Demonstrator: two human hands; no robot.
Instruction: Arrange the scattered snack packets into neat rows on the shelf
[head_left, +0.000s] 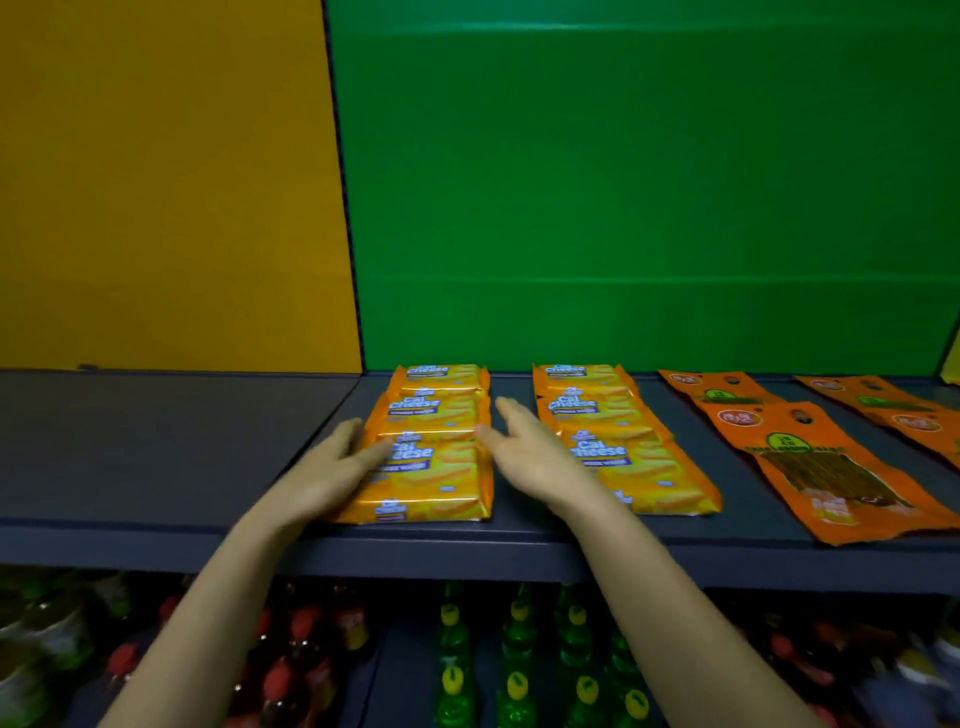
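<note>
Two front-to-back rows of yellow Cal Cheese wafer packets lie on the dark grey shelf (156, 441). My left hand (332, 462) rests with straight fingers against the left side of the left row (436, 467). My right hand (524, 447) lies flat in the gap between that row and the right row (623, 447), its fingers straight and its thumb touching the left row's right edge. To the right lie orange hanging packets (821, 467) in overlapping rows.
A yellow back panel (156, 182) and a green back panel (623, 182) rise behind the shelf. More orange packets (893, 410) lie at the far right. Below the shelf stand green bottles (519, 665) with yellow caps and red-capped bottles (291, 654).
</note>
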